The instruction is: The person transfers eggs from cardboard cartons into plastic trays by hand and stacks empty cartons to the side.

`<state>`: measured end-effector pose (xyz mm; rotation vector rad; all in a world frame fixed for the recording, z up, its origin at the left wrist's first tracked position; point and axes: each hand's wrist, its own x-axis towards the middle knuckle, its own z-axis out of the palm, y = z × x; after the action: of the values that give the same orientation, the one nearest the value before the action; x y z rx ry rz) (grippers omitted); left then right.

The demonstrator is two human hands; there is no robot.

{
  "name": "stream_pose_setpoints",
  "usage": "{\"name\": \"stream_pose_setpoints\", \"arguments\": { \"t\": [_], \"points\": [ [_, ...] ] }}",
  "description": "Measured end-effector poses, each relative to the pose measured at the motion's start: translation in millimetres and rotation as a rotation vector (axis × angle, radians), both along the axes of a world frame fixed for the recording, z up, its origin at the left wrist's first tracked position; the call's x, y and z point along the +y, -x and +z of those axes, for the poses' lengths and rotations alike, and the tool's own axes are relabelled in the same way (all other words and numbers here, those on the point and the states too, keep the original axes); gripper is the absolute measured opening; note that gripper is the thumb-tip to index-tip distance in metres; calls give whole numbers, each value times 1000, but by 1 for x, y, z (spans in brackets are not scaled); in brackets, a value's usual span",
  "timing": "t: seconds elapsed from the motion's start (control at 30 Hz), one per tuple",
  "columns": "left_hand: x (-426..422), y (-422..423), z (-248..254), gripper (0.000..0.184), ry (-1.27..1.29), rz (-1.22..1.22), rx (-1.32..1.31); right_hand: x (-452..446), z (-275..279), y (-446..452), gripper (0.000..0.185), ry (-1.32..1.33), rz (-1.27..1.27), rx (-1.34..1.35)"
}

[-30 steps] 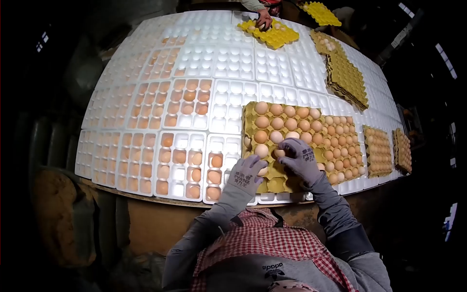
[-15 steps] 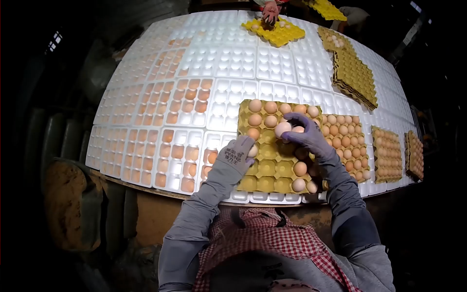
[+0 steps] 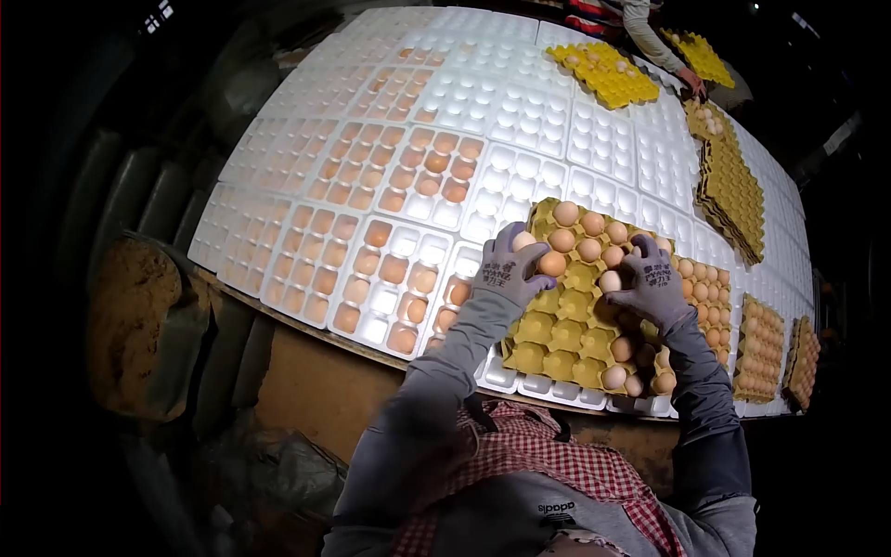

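My left hand (image 3: 512, 269), in a grey-purple glove, is closed around eggs (image 3: 524, 241) at the left edge of a brown egg tray (image 3: 557, 336). My right hand (image 3: 648, 281), gloved alike, curls over the tray's right part, its fingers bent around a pale egg (image 3: 610, 280). Eggs fill the upper cups of this tray and some at its lower right; the lower left cups are bare. To the left, white foam trays (image 3: 380, 327) hold brown eggs in part of their cups.
Full egg trays (image 3: 759, 348) stand at the right. Farther back are a stack of brown trays (image 3: 730, 190) and a yellow tray (image 3: 605, 74) with several eggs. Another person's hand (image 3: 691, 82) reaches over the far right edge.
The view has swung left. My right hand has moved off the tray's middle, and my left hand has gone up its left edge. The other person's hand has left the yellow tray.
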<state>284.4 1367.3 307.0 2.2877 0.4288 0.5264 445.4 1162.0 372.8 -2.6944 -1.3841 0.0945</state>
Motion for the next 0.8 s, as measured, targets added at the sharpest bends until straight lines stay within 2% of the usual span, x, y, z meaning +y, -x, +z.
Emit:
{"name": "stream_pose_setpoints", "arguments": {
  "t": [0.1,0.13,0.2,0.23,0.3,0.33,0.4,0.43,0.47,0.5,0.57,0.6,0.63,0.67,0.7,0.73,0.77,0.8],
  "points": [
    [27,44,-19,49,146,333,-179,19,21,16,50,-265,19,211],
    [45,58,-33,50,18,404,-112,42,26,31,49,-345,111,230],
    [73,73,-40,44,-175,465,60,101,23,62,42,-282,209,168],
    [79,76,-50,44,-170,464,65,133,15,73,38,-237,273,140],
    [99,78,-72,39,-256,409,97,187,-39,82,33,3,267,32],
    [104,79,-67,39,-152,391,72,204,-75,75,45,174,269,-14],
    [111,85,-55,40,55,446,-21,223,-60,79,48,238,265,160],
    [121,84,-59,40,79,504,-164,232,-64,75,48,29,246,199],
    [133,84,-63,40,88,522,-169,239,-72,72,47,-172,226,248],
    [144,89,-66,42,21,386,-35,252,-75,67,47,-260,242,248],
    [158,88,-62,40,-79,175,163,268,-86,60,37,-24,307,195],
    [167,79,-55,40,-88,169,154,278,-100,50,33,52,343,204],
    [174,68,-49,37,-9,245,68,276,-117,45,25,-203,341,204],
    [176,59,-47,35,84,316,-10,273,-115,44,25,-204,329,199],
    [179,49,-46,32,56,316,-164,267,-106,47,25,-190,216,113],
    [185,36,-46,34,-55,259,-188,260,-99,48,24,-174,101,23],
    [186,25,-47,35,-127,187,-195,255,-96,55,28,-70,97,-15],
    [184,12,-50,36,-195,92,-210,255,-82,66,34,84,79,70]
  ]
}}
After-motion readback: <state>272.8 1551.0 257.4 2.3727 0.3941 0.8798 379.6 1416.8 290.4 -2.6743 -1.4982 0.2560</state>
